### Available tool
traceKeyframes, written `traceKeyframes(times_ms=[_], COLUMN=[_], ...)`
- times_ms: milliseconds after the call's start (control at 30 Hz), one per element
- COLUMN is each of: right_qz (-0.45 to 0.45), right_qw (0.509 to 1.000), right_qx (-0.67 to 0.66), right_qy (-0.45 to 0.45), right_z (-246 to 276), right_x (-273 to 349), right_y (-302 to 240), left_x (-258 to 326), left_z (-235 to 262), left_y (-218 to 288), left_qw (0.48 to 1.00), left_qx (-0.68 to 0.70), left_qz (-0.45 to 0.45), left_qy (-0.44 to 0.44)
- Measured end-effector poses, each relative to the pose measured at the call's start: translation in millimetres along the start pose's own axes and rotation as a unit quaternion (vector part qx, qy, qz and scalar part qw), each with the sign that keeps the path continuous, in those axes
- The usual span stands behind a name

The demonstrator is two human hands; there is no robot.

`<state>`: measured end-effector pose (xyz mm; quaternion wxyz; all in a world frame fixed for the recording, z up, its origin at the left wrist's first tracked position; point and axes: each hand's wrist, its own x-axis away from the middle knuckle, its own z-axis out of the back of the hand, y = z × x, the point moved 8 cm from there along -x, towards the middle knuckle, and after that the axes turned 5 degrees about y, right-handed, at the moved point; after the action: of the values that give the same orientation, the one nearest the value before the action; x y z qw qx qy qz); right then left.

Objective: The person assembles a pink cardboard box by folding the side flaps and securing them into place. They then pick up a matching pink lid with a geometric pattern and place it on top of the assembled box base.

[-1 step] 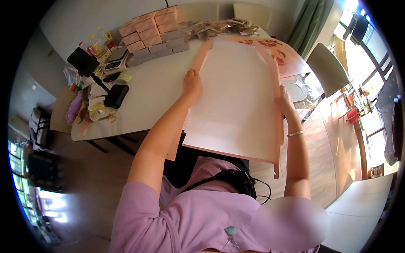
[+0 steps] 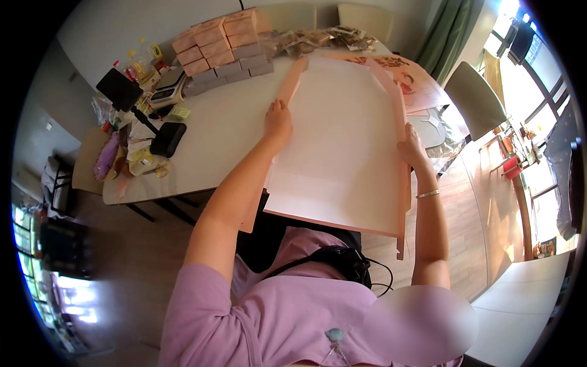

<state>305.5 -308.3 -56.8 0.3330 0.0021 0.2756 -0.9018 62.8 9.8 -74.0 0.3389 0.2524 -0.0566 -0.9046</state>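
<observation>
A large unfolded cardboard box blank (image 2: 339, 140), white on its inner face with pink edges, reaches from the table to just above my lap. Its long side flaps are bent up. My left hand (image 2: 279, 125) is closed on the left flap, fingers curled over the top edge. Around the right flap, about level with it, my right hand (image 2: 412, 147) is closed too, with a bracelet on that wrist. The blank's near edge sticks out past the table's front. My palms hide parts of both flaps.
Stacked pink and grey boxes (image 2: 220, 46) stand at the back of the white table (image 2: 226, 122), beside packed clear bags (image 2: 324, 40). Left are a kitchen scale (image 2: 166, 88) and a black phone stand (image 2: 168, 139). A printed pink sheet (image 2: 422, 92) lies right, near a chair (image 2: 476, 101).
</observation>
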Motion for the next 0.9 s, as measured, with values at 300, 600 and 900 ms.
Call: traceKeyframes(times_ms=[300, 600, 900], right_qz=[-0.003, -0.004, -0.022], right_qw=[1.000, 0.999, 0.999], right_qx=[0.011, 0.032, 0.033], right_qy=[-0.010, 0.003, -0.008], right_z=[-1.4, -0.4, -2.5], right_x=[0.3, 0.9, -1.0], right_y=[0.0, -1.1, 0.3], left_x=[4.9, 5.5, 17.8], left_z=[-9.6, -6.5, -6.7], left_y=[11.5, 18.7, 33.0], left_qw=[0.998, 0.974, 0.958], left_qx=[-0.048, -0.004, -0.009], left_qz=[-0.019, -0.059, -0.156], left_qy=[-0.041, -0.221, -0.241])
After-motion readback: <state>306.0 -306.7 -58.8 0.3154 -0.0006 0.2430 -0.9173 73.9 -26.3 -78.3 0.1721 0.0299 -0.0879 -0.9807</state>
